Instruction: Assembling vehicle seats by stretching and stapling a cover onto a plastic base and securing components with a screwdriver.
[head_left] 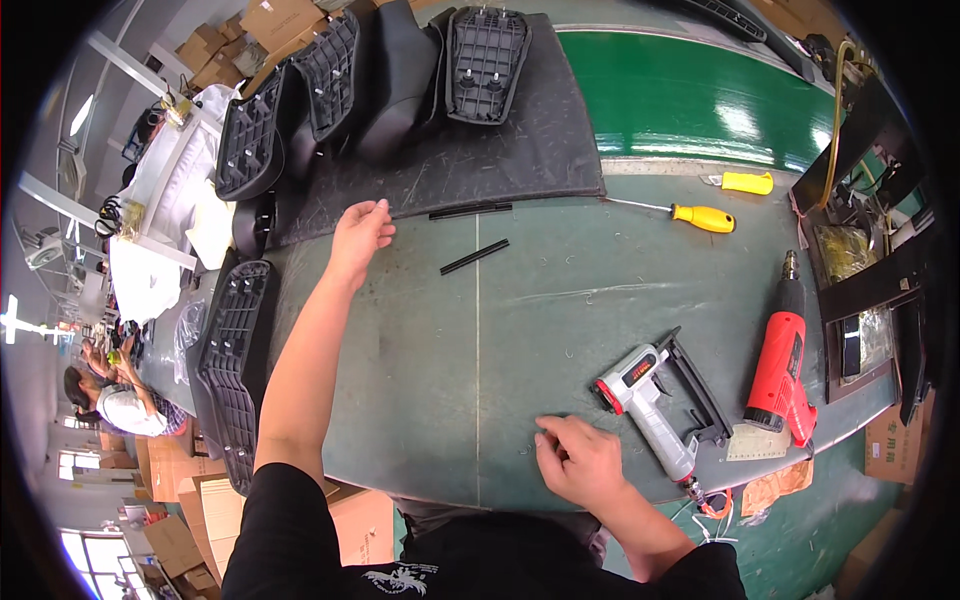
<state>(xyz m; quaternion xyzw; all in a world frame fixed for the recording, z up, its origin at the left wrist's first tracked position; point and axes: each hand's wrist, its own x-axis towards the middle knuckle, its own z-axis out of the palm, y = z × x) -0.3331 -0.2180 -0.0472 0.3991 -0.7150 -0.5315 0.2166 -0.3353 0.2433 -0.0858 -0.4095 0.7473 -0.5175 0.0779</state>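
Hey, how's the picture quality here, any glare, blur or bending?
In the head view, white glare streaks the glossy green surface; fisheye distortion bows the near edge of the workbench; the corners go black; a window at lower left is blown out; the left hand and right hand show no obvious motion blur.

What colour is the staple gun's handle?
The handle of the staple gun is silver-grey, best seen in the head view.
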